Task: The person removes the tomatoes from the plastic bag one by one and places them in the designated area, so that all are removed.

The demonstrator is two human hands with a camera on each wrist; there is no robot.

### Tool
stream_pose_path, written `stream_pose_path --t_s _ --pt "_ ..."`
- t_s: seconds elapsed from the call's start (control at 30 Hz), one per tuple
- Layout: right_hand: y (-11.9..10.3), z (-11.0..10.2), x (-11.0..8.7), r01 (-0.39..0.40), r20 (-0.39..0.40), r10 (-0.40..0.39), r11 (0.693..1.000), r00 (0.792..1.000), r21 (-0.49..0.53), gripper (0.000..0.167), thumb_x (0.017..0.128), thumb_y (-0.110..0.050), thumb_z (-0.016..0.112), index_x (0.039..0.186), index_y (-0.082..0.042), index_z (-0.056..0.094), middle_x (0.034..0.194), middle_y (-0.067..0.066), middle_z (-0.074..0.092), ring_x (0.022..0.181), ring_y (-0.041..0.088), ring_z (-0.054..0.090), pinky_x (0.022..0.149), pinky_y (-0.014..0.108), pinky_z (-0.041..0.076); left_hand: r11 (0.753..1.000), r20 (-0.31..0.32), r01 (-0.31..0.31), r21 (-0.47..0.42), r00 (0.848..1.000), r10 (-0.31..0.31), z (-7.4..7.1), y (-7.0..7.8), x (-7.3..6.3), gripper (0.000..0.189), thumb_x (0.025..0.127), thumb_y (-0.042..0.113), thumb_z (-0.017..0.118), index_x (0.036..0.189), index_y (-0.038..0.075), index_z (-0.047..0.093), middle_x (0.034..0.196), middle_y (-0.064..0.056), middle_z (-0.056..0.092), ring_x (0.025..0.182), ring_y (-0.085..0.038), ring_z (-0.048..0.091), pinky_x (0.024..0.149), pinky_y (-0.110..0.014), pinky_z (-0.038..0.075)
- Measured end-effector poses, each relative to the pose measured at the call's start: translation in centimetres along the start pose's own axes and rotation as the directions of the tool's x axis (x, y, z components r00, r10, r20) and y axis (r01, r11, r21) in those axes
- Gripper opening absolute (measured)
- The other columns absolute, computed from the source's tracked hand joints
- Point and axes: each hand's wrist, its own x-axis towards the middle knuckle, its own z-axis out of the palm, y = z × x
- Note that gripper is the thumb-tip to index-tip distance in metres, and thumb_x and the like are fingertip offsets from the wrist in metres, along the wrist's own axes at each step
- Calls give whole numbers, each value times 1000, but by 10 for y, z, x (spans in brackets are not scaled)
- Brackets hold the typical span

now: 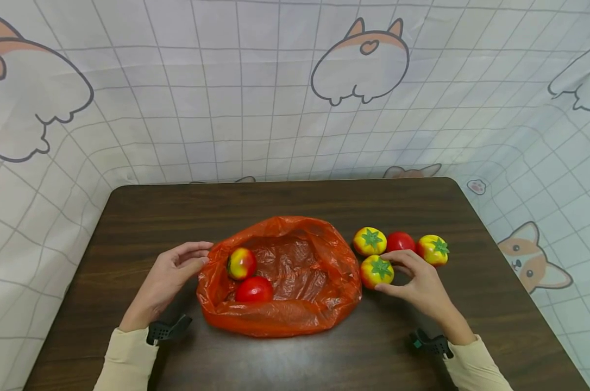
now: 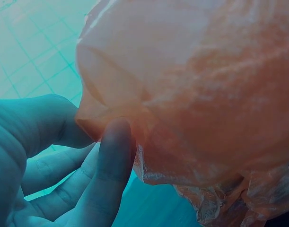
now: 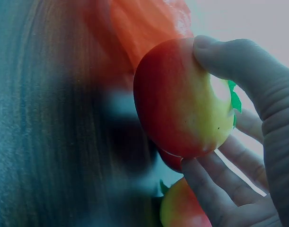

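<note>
An orange-red plastic bag (image 1: 280, 317) lies with its mouth spread wide on the table. Inside it, toward the left, are a red-and-yellow tomato (image 1: 242, 264) and a red tomato (image 1: 254, 289). My left hand (image 1: 170, 271) pinches the bag's left rim between thumb and forefinger; the left wrist view shows the thin film (image 2: 116, 94) at the fingertips. Just off the bag's right side, my right hand (image 1: 417, 282) grips a yellow-and-red tomato (image 1: 375, 271) with a green star-shaped calyx. The right wrist view shows thumb and fingers on opposite sides of this tomato (image 3: 177, 99).
Beyond the right hand sit a yellow tomato (image 1: 369, 240), a red tomato (image 1: 400, 241) and another yellow one (image 1: 434, 250). Dark wood forms the tabletop (image 1: 275, 198). A white grid-patterned cloth (image 1: 256, 108) hangs behind and at the sides.
</note>
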Motion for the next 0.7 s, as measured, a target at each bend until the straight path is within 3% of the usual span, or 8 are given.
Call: stream_pose_path --t_s 0.27,0.4,0.5,0.6,0.7 --pt "4 5 0 2 4 -2 1000 1000 -20 55 75 -27 94 124 -19 69 123 2 69 110 -9 59 96 6 50 1000 -10 9 9 1000 -9 -1 0 0 55 101 37 67 145 7 54 132 -11 66 108 -2 71 94 -23 60" --pt "3 6 0 1 8 0 999 1000 -38 55 76 -28 93 124 -21 69 123 0 69 110 -7 59 98 24 58 1000 -15 7 14 1000 -7 0 0 -1 55 101 37 67 145 8 54 132 -11 67 108 -1 71 94 -22 60" --pt "2 7 0 1 10 0 999 1000 -45 54 76 -29 93 124 -21 69 123 0 70 111 -6 60 97 38 58 1000 -16 4 16 1000 -4 -1 0 -1 55 101 37 67 145 8 54 132 -10 67 108 -1 70 94 -22 60" --pt "2 8 1 0 11 0 999 1000 -42 54 76 -29 93 124 -21 69 123 0 70 111 -7 59 98 36 58 1000 -16 7 17 1000 -7 -1 0 -1 55 101 37 67 145 8 54 132 -9 67 109 0 70 95 -22 60" --pt "3 7 1 -1 16 2 999 1000 -37 54 76 -29 93 125 -22 69 124 1 70 111 -8 58 98 24 58 1000 -16 11 18 1000 -11 -2 0 -1 55 101 37 68 145 8 54 132 -9 67 109 0 70 95 -23 60"
